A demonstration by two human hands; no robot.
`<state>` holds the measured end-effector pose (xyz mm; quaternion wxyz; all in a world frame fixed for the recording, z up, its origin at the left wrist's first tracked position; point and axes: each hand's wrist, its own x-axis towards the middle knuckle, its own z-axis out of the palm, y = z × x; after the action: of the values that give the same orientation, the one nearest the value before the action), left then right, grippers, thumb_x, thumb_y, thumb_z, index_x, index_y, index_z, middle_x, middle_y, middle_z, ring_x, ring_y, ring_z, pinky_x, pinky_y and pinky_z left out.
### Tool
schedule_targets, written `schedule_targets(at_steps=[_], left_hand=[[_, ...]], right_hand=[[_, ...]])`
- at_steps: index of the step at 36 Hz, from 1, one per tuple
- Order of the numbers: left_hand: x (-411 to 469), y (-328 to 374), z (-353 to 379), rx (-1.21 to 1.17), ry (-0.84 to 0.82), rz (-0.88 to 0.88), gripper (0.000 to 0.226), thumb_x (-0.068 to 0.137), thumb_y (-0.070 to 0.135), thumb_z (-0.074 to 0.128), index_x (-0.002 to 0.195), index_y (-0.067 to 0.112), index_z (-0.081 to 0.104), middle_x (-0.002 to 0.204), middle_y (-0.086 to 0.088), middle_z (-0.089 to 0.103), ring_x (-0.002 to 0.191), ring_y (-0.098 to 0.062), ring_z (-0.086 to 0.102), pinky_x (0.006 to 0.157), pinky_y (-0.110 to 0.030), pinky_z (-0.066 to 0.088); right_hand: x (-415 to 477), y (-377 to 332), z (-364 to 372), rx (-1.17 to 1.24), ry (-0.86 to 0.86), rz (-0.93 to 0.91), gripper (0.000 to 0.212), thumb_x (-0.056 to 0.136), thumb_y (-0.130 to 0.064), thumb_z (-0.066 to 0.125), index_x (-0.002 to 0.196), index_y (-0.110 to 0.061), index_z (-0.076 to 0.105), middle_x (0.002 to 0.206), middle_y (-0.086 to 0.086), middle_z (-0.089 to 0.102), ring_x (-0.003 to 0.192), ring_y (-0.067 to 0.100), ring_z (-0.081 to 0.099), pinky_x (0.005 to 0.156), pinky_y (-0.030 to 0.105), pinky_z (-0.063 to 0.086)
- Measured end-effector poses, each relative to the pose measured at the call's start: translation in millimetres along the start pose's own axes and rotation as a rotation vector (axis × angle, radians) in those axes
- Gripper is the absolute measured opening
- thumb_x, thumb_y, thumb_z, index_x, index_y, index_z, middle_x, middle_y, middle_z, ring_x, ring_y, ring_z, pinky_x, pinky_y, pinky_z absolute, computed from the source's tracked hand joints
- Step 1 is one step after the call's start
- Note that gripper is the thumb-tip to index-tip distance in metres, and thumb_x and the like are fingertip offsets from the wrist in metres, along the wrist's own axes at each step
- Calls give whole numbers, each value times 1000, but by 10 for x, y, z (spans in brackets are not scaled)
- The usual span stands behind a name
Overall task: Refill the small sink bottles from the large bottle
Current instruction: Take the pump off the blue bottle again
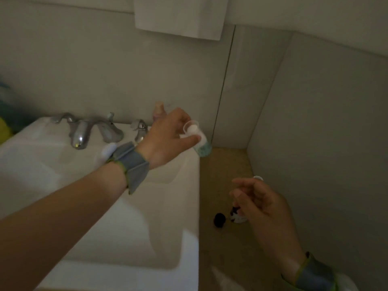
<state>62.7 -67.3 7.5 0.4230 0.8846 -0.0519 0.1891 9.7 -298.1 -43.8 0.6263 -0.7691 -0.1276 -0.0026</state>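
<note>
Left hand (168, 135) outstretched, right hand (258, 198) loose

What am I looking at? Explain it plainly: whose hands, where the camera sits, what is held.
No machine here: a person's two bare hands, filmed by one head-worn camera looking down. The left hand pinches a small clear bottle with a teal patterned base by the far corner of the white sink with its chrome tap. The right hand hovers, blurred, over the tan surface; whether it holds anything cannot be told. Below it lie a round black cap and a small dark-and-white bottle.
</note>
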Motion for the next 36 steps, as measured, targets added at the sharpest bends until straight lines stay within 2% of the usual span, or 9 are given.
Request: schedule_targets(at_steps=[3, 8, 13, 16, 19, 22, 25, 29, 36], left_hand=[[-367, 67, -41, -465, -62, -226, 27, 83, 24, 66, 96, 19, 43, 110, -20, 64, 95, -27, 64, 83, -51, 53], [-831, -3, -15, -946, -5, -473, 8, 95, 20, 48, 97, 19, 40, 106, -9, 57, 90, -33, 64, 78, -52, 57], [-1113, -56, -90, -1112, 112, -528, 26, 84, 35, 52, 103, 22, 39, 95, -3, 51, 90, -35, 61, 82, -63, 50], [-1190, -121, -114, -1129, 121, -593, 31, 79, 41, 54, 103, 26, 43, 97, -4, 51, 79, -24, 62, 86, -59, 51], [-1264, -183, -163, -1218, 106, -726, 22, 89, 33, 55, 105, 23, 44, 100, -10, 58, 82, -27, 63, 80, -51, 56], [-1308, -192, -190, -1278, -5, -769, 27, 78, 14, 69, 96, 15, 50, 104, -14, 58, 88, -27, 62, 76, -45, 57], [-1335, -204, -198, -1254, -39, -729, 43, 74, -4, 68, 110, 8, 49, 106, -12, 59, 93, -25, 61, 76, -40, 57], [-1379, -224, -183, -1020, -29, -594, 36, 82, -6, 62, 116, 3, 54, 105, -7, 66, 96, -18, 61, 77, -26, 55], [-1483, -306, -224, -332, 48, -162, 60, 71, 22, 71, 129, 23, 57, 111, 10, 60, 101, 0, 57, 89, -15, 43]], right_hand=[[-1, -46, 51, -3, -21, -8, 15, 87, -14, 61, 95, -26, 67, 84, 6, 67, 78, 17, 64, 69, 26, 55], [-19, -104, 226, -9, -78, -22, 18, 87, -15, 62, 94, -31, 67, 83, -1, 70, 74, 11, 67, 68, 22, 55], [-100, -185, 398, 51, -135, -4, 17, 87, -8, 61, 94, -23, 66, 85, 6, 69, 76, 14, 63, 67, 21, 54], [-122, -186, 438, 47, -141, -8, 16, 87, -7, 60, 99, -15, 66, 90, 16, 67, 76, 16, 62, 69, 23, 54], [-165, -191, 490, 42, -168, -22, 16, 88, -4, 59, 100, -12, 66, 90, 23, 65, 73, 13, 61, 65, 16, 52], [-190, -223, 498, 30, -181, -41, 17, 88, -3, 58, 102, -9, 65, 89, 23, 65, 70, 10, 61, 64, 12, 50], [-194, -242, 507, 4, -180, -37, 17, 89, -6, 58, 103, -12, 65, 90, 18, 66, 74, 11, 63, 67, 15, 53], [-128, -246, 521, -46, -194, -52, 16, 89, -11, 59, 101, -19, 65, 90, 11, 68, 77, 15, 65, 68, 18, 53], [50, -460, 659, -83, -321, -57, 17, 91, -26, 55, 104, -18, 64, 95, 7, 67, 76, 10, 65, 63, 20, 54]])
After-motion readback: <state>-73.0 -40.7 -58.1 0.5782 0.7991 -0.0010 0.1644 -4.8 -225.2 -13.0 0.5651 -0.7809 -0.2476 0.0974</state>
